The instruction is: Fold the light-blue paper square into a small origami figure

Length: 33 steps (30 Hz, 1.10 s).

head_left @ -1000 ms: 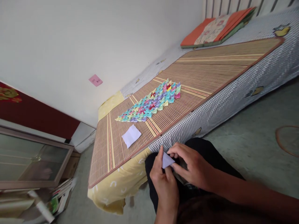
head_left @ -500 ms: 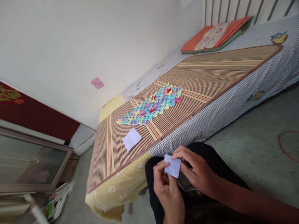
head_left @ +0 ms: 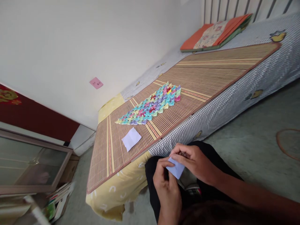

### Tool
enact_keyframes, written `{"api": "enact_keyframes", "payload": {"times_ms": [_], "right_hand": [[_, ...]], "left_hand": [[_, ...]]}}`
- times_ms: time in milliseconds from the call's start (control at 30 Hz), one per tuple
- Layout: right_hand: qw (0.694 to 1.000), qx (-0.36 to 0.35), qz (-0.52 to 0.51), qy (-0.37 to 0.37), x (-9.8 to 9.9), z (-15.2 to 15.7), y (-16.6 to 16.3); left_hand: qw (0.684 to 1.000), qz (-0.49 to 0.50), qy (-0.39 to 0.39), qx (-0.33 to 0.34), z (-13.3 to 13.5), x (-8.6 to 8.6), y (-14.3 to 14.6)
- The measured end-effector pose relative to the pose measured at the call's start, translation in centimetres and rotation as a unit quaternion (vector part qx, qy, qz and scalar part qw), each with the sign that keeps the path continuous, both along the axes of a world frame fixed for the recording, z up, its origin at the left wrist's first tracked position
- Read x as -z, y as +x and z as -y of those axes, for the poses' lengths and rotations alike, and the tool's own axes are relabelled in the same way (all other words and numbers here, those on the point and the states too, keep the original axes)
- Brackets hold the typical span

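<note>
Both of my hands hold a small piece of pale lilac folded paper (head_left: 176,169) over my lap, just below the bed's edge. My left hand (head_left: 166,187) pinches its near left side with thumb and fingers. My right hand (head_left: 192,162) covers its top right, fingers curled over the fold. On the bamboo mat (head_left: 217,70) a wide patch of several small coloured folded paper pieces (head_left: 152,104) lies in rows. A loose white sheet of paper (head_left: 131,138) rests on the mat, nearer to me.
The mat covers a low bed with a checked sheet (head_left: 236,100) and a yellow cloth (head_left: 117,190) at its near end. An orange cushion (head_left: 214,31) lies at the far end. A glass-fronted cabinet (head_left: 28,162) and scattered books (head_left: 56,200) stand at left. A ring (head_left: 289,142) lies on the floor.
The folded paper has been turned and pressed flatter between my hands. My right hand moved over its top, and my left thumb shifted onto the near side.
</note>
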State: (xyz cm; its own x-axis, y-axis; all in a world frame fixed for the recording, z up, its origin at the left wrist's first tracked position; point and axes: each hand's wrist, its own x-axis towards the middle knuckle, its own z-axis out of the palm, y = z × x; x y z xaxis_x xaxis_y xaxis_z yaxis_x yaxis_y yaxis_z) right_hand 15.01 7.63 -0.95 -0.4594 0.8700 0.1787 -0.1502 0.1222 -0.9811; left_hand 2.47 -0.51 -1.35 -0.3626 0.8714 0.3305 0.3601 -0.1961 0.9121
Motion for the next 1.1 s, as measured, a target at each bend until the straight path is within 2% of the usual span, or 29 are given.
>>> {"api": "enact_keyframes", "payload": {"times_ms": [67,133,233,300,400,567,733,833,1000,1100], "right_hand": [[1.0,0.012,0.003,-0.002,0.0,-0.2,0.0],[1.0,0.022,0.001,-0.013,0.1,-0.3,0.1],[1.0,0.028,-0.002,-0.011,0.3,-0.3,0.3],[0.999,0.038,0.005,0.023,0.3,-0.3,0.4],[0.997,0.05,0.017,0.057,0.0,-0.3,0.6],[0.998,-0.038,-0.011,-0.041,0.0,-0.8,1.0],[0.993,-0.086,-0.026,-0.075,0.8,-0.8,1.0],[0.986,-0.118,-0.06,-0.1,0.6,-0.7,1.0],[0.996,-0.068,-0.03,-0.05,-0.7,-0.6,1.1],[0.991,-0.093,-0.055,-0.084,-1.0,-0.4,1.0]], "left_hand": [[0.995,0.089,-0.031,-0.016,0.0,-0.3,0.1],[0.98,0.187,-0.073,-0.005,0.0,-0.6,0.0],[0.944,0.296,-0.131,0.07,-0.3,-1.1,0.0],[0.927,0.317,-0.164,0.118,-0.6,-1.3,0.2],[0.916,0.313,-0.199,0.152,-0.9,-1.1,0.6],[0.923,0.312,-0.188,0.128,-0.9,-0.7,1.0],[0.954,0.228,-0.171,0.096,-0.7,-0.6,1.0],[0.962,0.192,-0.173,0.084,-0.6,-0.5,1.0],[0.978,0.128,-0.154,0.06,-0.3,-0.4,1.0],[0.987,0.067,-0.136,0.052,-0.1,-0.2,1.0]]}}
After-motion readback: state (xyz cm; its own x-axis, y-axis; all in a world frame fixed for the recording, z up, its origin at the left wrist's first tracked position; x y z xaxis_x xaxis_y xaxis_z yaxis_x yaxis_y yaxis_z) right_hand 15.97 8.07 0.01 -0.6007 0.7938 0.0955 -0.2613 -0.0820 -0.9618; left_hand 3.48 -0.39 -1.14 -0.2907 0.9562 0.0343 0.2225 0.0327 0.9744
